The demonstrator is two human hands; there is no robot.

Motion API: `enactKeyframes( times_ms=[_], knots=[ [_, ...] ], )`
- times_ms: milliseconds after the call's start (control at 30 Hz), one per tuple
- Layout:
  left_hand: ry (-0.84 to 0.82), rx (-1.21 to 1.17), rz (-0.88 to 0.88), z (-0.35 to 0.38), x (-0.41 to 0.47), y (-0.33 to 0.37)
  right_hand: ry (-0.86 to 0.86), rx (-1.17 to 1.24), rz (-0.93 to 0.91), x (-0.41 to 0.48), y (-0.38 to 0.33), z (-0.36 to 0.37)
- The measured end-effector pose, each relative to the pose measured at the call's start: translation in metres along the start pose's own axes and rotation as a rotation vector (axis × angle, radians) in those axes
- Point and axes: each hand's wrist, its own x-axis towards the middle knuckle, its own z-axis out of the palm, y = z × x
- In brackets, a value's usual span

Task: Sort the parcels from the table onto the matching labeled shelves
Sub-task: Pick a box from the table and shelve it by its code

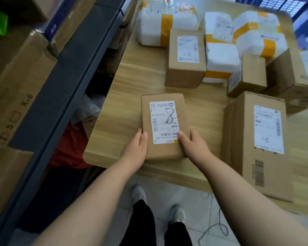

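Though label (164,121) upside down, parcel (164,150) "1-8".

From where I stand, the left hand (138,148) and right hand (192,144) show only thumbs and backs. The rest of each is tucked out of sight beneath the small box (164,153). The fine print on its label (164,121) is too small to read. The white parcels (220,59) at the far end of the desk (124,103) are smeared with blur, and the taped white parcel (167,22) is clipped by the top edge. A big carton (295,89) runs off the right edge, and a red bag (68,148) sits half hidden under the desk.
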Motion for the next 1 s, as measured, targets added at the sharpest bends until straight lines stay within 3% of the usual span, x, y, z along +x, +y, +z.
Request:
enactKeyframes(
  times_ms=[267, 500, 667, 1000],
  knots=[
    [0.201, -0.22, 0.185, -0.019, -0.047, 0.029, -0.043, 0.137, -0.177, -0.039, -0.021, -0.017],
    [0.486, -0.428, 0.26, -0.013, -0.163, 0.033, -0.258, 0.139, -0.424, -0.108, -0.034, -0.032],
    [0.734, -0.509, 0.189, -0.005, -0.252, 0.008, -0.489, 0.077, -0.582, -0.17, -0.029, -0.018],
    [1.123, -0.553, -0.026, 0.01, -0.417, -0.077, -0.837, -0.156, -0.723, -0.299, 0.006, 0.058]
  ],
)
